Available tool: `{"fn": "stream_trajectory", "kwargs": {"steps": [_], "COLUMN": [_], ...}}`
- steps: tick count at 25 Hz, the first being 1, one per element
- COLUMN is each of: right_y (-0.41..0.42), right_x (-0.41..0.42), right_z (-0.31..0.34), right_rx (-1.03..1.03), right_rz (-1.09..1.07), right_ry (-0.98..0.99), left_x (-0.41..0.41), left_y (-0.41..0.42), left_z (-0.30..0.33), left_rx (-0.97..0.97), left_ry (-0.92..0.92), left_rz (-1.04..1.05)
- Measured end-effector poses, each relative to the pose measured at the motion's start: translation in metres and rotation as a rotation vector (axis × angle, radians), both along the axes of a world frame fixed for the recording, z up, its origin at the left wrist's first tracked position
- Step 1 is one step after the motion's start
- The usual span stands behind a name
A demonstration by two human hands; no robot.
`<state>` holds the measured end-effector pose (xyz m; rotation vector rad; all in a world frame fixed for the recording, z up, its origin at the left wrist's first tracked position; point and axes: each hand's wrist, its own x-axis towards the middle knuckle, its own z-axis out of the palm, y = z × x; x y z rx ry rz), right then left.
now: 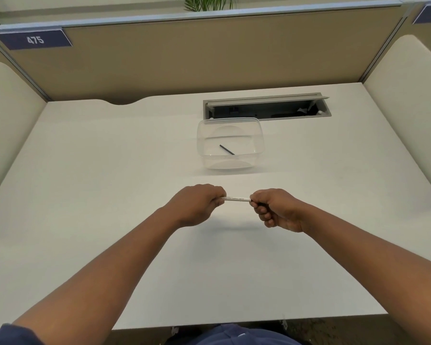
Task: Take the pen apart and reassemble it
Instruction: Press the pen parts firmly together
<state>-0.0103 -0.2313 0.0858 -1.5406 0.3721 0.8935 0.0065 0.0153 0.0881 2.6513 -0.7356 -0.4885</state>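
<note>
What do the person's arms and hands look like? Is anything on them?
Both forearms are bare, and nothing shows on the left hand or the right hand: no gloves, rings or watch that I can see. A dark blue sleeve covers the upper left arm at the bottom corner. The right arm's sleeve is out of view.

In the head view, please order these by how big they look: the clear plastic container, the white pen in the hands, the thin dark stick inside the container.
1. Clear plastic container
2. White pen, though both hands hide its ends
3. Thin dark stick
</note>
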Motion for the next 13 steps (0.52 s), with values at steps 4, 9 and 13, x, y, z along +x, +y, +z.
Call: {"fn": "stream_trajectory", "kwargs": {"steps": [4,9,13], "right_y": [-0.007,-0.011,-0.009], "right_x": [0.002,0.000,-0.009], "right_z": [-0.005,-0.009,-0.012], "right_rx": [0.028,0.021,-0.022], "right_rz": [0.005,0.067,0.232], "right_ry": [-0.055,-0.206,-0.280], "left_x": [-0.006,0.002,0.008], "left_y": [0.008,0.010,0.002], "left_z": [-0.019,-0.029,-0.031], "left_rx": [-0.157,-0.671,-1.056], "left_ry": [-0.086,0.142,0.403], "left_rz": [0.307,0.882,1.159]}}
